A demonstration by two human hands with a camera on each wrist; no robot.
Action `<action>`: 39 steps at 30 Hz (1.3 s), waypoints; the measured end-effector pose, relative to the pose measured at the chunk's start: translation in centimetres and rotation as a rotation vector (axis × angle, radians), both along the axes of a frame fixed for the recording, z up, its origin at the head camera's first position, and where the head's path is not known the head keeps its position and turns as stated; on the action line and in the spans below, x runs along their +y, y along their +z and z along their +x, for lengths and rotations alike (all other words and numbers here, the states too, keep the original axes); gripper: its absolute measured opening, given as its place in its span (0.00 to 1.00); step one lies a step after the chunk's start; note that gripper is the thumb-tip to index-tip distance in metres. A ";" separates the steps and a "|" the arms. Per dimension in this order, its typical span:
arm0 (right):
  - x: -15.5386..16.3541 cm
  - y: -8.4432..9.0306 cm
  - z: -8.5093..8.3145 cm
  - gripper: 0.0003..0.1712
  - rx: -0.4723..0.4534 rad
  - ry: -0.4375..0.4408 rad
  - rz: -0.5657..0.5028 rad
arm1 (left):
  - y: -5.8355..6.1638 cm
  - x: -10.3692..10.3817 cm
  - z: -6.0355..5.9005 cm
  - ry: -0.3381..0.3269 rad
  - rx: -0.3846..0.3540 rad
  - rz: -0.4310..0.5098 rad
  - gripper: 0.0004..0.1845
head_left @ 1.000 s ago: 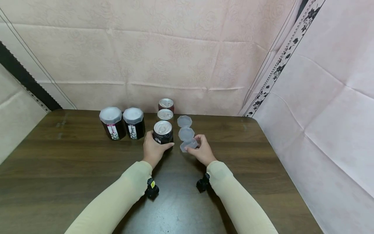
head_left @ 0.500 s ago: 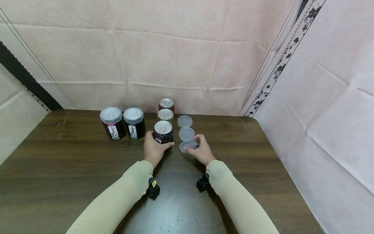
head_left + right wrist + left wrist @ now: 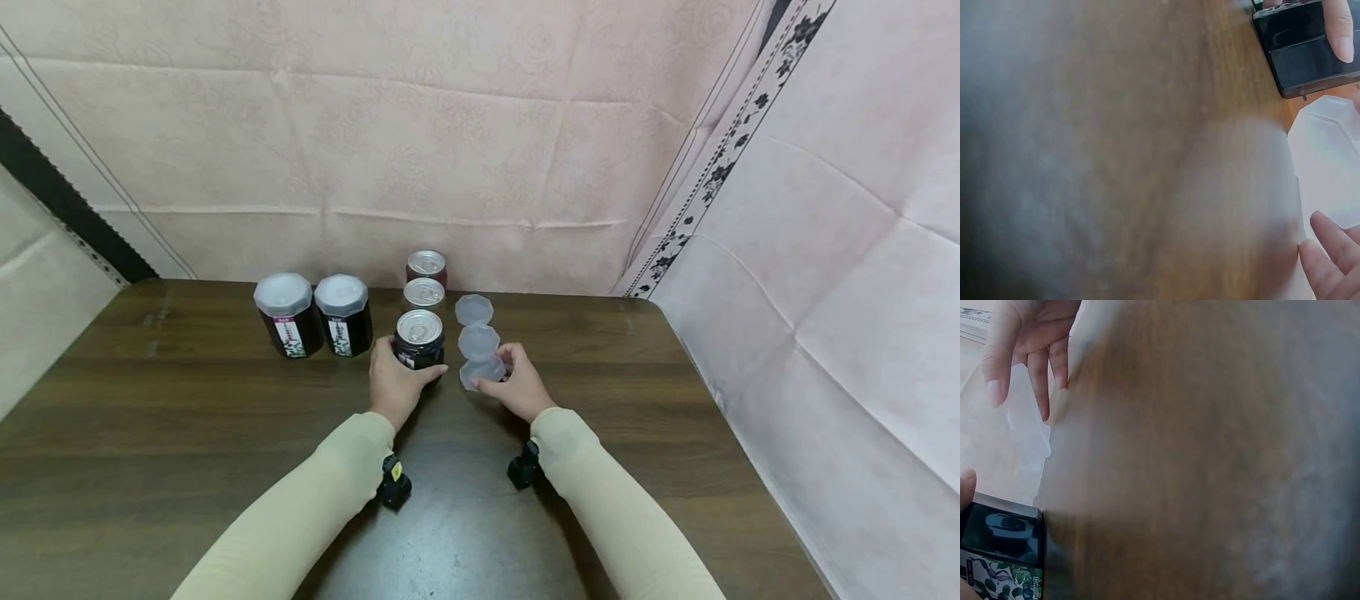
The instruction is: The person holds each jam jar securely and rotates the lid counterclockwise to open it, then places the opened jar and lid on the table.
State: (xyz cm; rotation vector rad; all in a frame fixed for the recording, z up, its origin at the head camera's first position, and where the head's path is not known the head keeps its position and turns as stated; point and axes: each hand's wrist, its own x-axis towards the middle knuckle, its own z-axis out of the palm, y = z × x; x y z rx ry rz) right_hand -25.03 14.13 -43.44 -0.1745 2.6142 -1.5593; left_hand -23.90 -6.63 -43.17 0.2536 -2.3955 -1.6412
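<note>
My left hand (image 3: 397, 385) grips the front dark jar (image 3: 419, 354), thumb across its near side. That jar stands upright with a silver pull-tab top, and its printed label (image 3: 1004, 578) shows in the left wrist view. Just to the right, my right hand (image 3: 517, 385) holds the nearest translucent octagonal lid (image 3: 481, 372) by its right edge, between thumb and fingers. In the right wrist view the lid (image 3: 1327, 165) lies beside the jar's dark wall (image 3: 1304, 59). Two similar lids, a middle one (image 3: 478, 341) and a far one (image 3: 474, 309), line up behind it.
Behind the gripped jar stand two more pull-tab containers, a middle one (image 3: 423, 292) and a reddish back one (image 3: 427, 264). On the left are two dark jars with pale lids (image 3: 283, 293) (image 3: 342, 295). Cloth (image 3: 450, 167) hangs along the brown table's (image 3: 187, 467) back edge.
The nearest lid has shifted very slightly left at my right fingertips. My left hand stays on the front jar, and the other containers have not moved.
</note>
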 end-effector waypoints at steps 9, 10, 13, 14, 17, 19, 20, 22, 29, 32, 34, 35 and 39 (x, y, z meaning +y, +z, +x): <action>0.1 0.3 0.1 0.32 -0.019 0.006 0.050 | -0.3 0.2 -0.2 0.004 -0.006 -0.036 0.47; 0.1 0.3 0.2 0.32 -0.020 0.008 0.055 | -0.3 0.2 -0.2 0.003 -0.008 -0.042 0.47; 0.1 0.3 0.1 0.32 -0.016 0.017 0.069 | -0.4 0.3 -0.2 0.002 -0.013 -0.051 0.48; 0.1 0.3 0.1 0.32 -0.015 0.020 0.070 | -0.3 0.3 -0.1 0.002 -0.015 -0.052 0.47; 0.2 0.3 0.1 0.32 -0.017 0.022 0.077 | -0.3 0.3 -0.1 0.006 -0.016 -0.048 0.47; 0.2 0.3 0.0 0.33 -0.023 0.022 0.081 | -0.3 0.3 -0.1 0.007 -0.019 -0.045 0.47; 0.2 0.3 0.0 0.33 -0.023 0.022 0.086 | -0.2 0.3 -0.1 0.007 -0.019 -0.045 0.47; 0.2 0.3 -0.1 0.33 -0.023 0.023 0.097 | -0.2 0.3 -0.1 0.004 -0.019 -0.043 0.47; 0.3 0.1 -0.3 0.32 -0.002 0.036 0.131 | -0.6 0.1 -0.2 -0.005 -0.019 -0.036 0.48; 0.3 0.1 -0.4 0.32 0.015 0.049 0.150 | -0.7 0.0 -0.2 -0.016 -0.024 -0.038 0.49; 0.3 0.2 -0.4 0.32 0.027 0.061 0.162 | -0.7 -0.1 -0.1 -0.023 -0.025 -0.037 0.49; 0.3 0.2 -0.5 0.32 0.033 0.065 0.169 | -0.7 -0.1 -0.1 -0.025 -0.023 -0.035 0.49; 0.3 0.2 -0.6 0.33 0.046 0.074 0.199 | -0.6 -0.2 0.0 -0.033 -0.018 -0.029 0.49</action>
